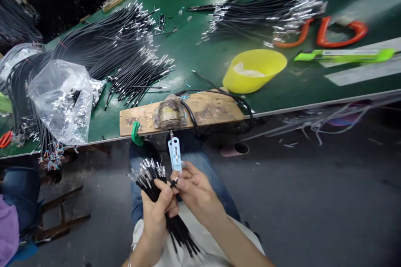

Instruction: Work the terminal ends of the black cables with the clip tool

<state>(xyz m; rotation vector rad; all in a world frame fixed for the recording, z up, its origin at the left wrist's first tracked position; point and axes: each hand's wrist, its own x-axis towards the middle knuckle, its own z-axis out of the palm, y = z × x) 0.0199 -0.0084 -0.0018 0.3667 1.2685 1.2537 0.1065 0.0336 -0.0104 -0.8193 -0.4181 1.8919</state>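
My left hand (156, 212) is closed round a bundle of black cables (153, 183) with bare silver ends that fan up and left over my lap. My right hand (194, 187) is closed on a small light-blue blade tool (174, 154) that stands upright, and its fingertips pinch one cable end next to my left thumb. Both hands are low in the view, below a wooden block (206, 110) clamped to the edge of the green table (194, 46). A metal fixture (169, 114) sits on that block, with a black cable (238, 100) looping off its right end.
Large piles of black cables (109, 50) lie on the table at left and at the far back (266, 8). A clear plastic bag (59, 100), a yellow bowl (253, 69), orange scissor handles (341, 33) and a green tool (344, 55) lie about. Another person's leg (15, 183) is at far left.
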